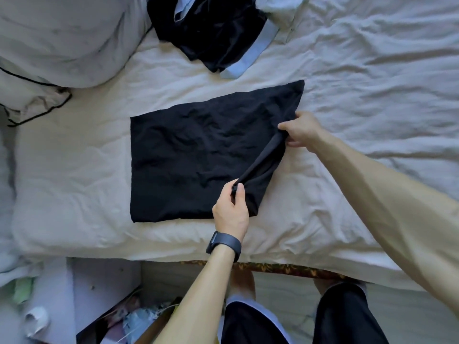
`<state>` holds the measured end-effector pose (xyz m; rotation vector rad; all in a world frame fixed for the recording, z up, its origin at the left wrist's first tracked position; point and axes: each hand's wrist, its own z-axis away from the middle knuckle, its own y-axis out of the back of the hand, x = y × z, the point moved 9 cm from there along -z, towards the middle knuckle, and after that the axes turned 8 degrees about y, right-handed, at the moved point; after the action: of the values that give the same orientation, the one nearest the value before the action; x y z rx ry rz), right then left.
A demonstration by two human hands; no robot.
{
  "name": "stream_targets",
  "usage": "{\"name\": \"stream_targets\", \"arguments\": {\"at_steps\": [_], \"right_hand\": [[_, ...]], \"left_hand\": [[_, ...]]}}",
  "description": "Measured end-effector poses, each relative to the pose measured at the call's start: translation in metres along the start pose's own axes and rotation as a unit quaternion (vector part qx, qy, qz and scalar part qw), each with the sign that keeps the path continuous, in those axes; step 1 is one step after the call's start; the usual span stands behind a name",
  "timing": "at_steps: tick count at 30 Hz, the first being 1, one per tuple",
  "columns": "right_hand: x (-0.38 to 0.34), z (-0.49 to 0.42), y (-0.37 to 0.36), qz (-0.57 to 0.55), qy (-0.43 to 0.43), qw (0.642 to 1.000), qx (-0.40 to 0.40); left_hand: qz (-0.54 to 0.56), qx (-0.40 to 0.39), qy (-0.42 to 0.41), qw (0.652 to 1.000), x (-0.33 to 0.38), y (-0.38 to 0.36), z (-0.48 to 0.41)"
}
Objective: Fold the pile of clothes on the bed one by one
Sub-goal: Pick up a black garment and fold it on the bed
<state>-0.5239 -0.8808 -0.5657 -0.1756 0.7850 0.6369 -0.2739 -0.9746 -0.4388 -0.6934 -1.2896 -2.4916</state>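
On the bed (pixel 74 184), a black garment (pixel 193 157) lies spread flat near the edge where I stand, already squared into a rough rectangle. My left hand (pixel 231 209) pinches the cloth at its near right corner, and my right hand (pixel 299 130) pinches the same edge farther up, raising a soft ridge of fabric between the two grips.

The cloth looks thin, light and limp; I judge it will sag and crease wherever it is unsupported, so two spaced holds along one edge suit it better than a single grab at the middle.

Its long axis runs left to right across my view, roughly along the bed's edge, with the far right corner angling away from me.

A dark garment with pale blue trim (pixel 211 31) waits crumpled farther back.
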Motion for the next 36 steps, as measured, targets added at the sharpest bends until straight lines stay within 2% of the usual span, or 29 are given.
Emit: {"name": "stream_targets", "arguments": {"at_steps": [6, 9, 16, 19, 23, 25, 28, 32, 34, 36], "right_hand": [[-0.037, 0.017, -0.015, 0.049, 0.039, 0.996, 0.062], [-0.070, 0.033, -0.050, 0.049, 0.075, 0.994, 0.069], [-0.124, 0.041, -0.228, 0.165, 0.154, 0.974, 0.022], [-0.122, 0.037, -0.316, 0.218, 0.148, 0.965, -0.013], [-0.103, 0.024, -0.395, 0.248, 0.114, 0.962, 0.004], [-0.098, 0.020, -0.420, 0.310, 0.110, 0.944, 0.012], [-0.108, 0.019, -0.439, 0.448, 0.143, 0.882, 0.040], [-0.131, 0.012, -0.447, 0.525, 0.157, 0.834, 0.073], [-0.140, 0.007, -0.457, 0.534, 0.165, 0.826, 0.072], [-0.145, 0.002, -0.467, 0.515, 0.166, 0.839, 0.064]], "left_hand": [[0.042, -0.012, 0.011, 0.999, -0.013, 0.028, -0.020], [0.084, 0.009, 0.020, 0.996, -0.028, 0.061, -0.030], [0.197, 0.079, 0.132, 0.968, -0.117, 0.159, -0.078], [0.219, 0.106, 0.192, 0.951, -0.171, 0.190, -0.107], [0.251, 0.086, 0.287, 0.920, -0.247, 0.206, -0.145], [0.254, 0.053, 0.310, 0.915, -0.270, 0.210, -0.160], [0.217, -0.004, 0.307, 0.927, -0.284, 0.212, -0.177], [0.204, -0.026, 0.289, 0.935, -0.278, 0.214, -0.183], [0.198, -0.019, 0.285, 0.938, -0.277, 0.217, -0.182], [0.191, -0.014, 0.284, 0.940, -0.277, 0.219, -0.181]]}}
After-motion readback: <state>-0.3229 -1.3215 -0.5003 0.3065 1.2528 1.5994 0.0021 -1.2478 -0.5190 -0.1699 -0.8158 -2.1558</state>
